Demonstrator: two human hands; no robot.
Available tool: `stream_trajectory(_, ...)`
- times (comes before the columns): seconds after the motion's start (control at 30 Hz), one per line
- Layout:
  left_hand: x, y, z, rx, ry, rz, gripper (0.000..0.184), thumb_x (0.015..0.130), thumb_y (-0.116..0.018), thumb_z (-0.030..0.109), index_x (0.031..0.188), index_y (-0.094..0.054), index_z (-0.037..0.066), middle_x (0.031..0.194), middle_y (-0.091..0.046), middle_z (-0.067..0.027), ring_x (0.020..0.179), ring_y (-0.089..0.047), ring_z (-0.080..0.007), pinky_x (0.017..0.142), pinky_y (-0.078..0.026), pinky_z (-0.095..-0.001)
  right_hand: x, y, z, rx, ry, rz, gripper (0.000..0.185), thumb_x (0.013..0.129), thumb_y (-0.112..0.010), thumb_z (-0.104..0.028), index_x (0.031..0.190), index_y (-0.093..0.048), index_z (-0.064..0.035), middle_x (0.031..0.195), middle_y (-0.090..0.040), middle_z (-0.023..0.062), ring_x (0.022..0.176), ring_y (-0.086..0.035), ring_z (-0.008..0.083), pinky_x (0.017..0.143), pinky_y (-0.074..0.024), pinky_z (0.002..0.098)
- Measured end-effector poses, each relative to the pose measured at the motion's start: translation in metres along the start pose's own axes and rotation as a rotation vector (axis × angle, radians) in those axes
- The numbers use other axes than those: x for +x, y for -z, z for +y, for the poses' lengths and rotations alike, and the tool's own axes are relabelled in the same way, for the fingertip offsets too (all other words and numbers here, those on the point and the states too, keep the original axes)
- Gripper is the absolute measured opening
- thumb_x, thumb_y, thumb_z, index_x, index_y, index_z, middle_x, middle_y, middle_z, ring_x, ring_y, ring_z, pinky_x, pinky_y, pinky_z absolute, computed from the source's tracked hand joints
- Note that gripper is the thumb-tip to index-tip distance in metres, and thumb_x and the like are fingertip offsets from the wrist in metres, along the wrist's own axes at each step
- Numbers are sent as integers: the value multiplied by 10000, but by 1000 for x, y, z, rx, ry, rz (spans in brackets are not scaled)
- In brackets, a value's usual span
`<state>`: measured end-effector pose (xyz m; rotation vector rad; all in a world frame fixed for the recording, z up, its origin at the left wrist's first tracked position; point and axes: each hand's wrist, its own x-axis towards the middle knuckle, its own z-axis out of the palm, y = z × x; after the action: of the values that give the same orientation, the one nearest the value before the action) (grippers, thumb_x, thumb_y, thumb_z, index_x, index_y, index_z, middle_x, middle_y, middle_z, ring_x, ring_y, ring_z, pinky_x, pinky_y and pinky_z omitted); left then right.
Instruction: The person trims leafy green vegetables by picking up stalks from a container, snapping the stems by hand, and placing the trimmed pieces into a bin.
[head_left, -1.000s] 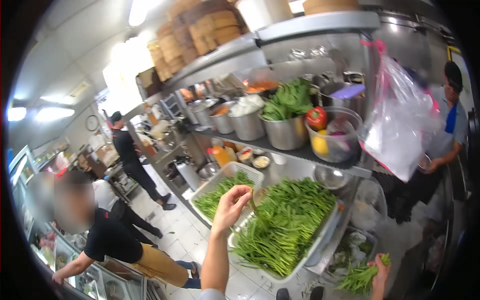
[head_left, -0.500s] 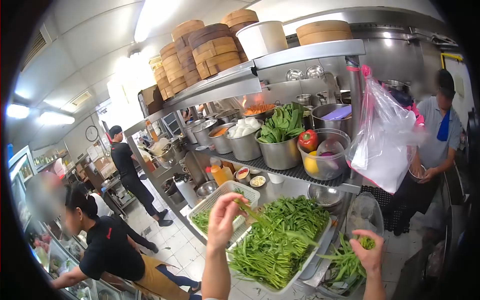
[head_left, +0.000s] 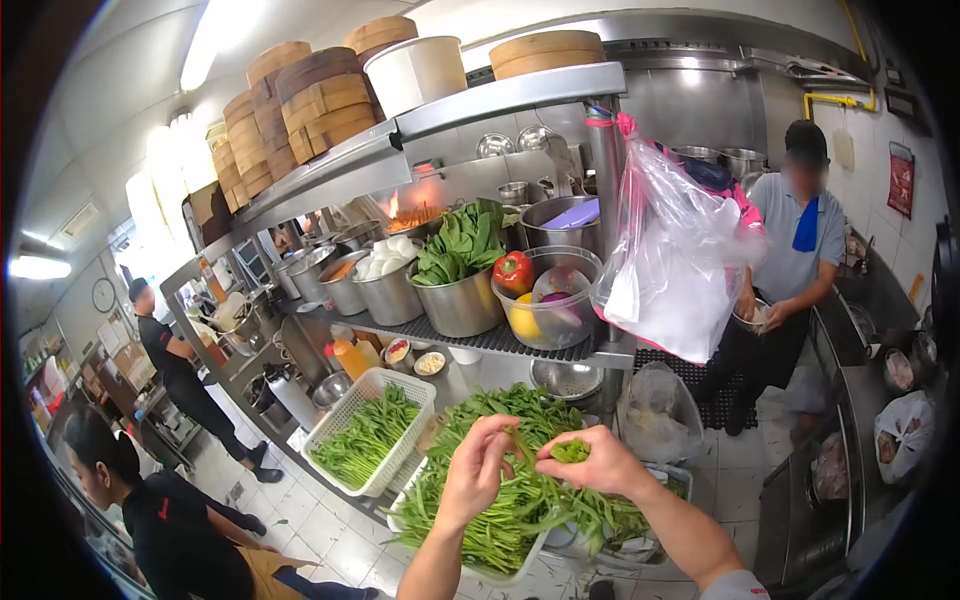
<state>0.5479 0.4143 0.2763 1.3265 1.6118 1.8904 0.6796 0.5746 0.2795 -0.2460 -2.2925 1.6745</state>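
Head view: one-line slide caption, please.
Left hand and right hand hold leafy greens over a tray heaped with more, near a white basket of greens.

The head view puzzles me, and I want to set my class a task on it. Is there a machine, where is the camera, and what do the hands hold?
There is no machine: these are a person's bare hands. The camera is worn on that person's head, looking forward and down, so both arms rise from the bottom edge.

The right hand holds a bunch of greens. The left hand is at a green stalk just beside it; how firmly it grips is hard to tell.

Below the hands, a pale tray is heaped with more greens. Beside it, a white basket holds greens too. On the shelf above are metal pots and a clear tub with a red pepper.
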Motion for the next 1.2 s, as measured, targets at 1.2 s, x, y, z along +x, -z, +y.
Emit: stream_trajectory(1.2,12,-114,-78,840,-419,-637,207,796,-680,253,890,-612,81,797,-571,-60,739,-622,-262,642,-510,-387,-87,68,80,-864,201,107,187,692,-760,-231,814,-699,-102,712,-607,27,602,-620,270,529,-489,386)
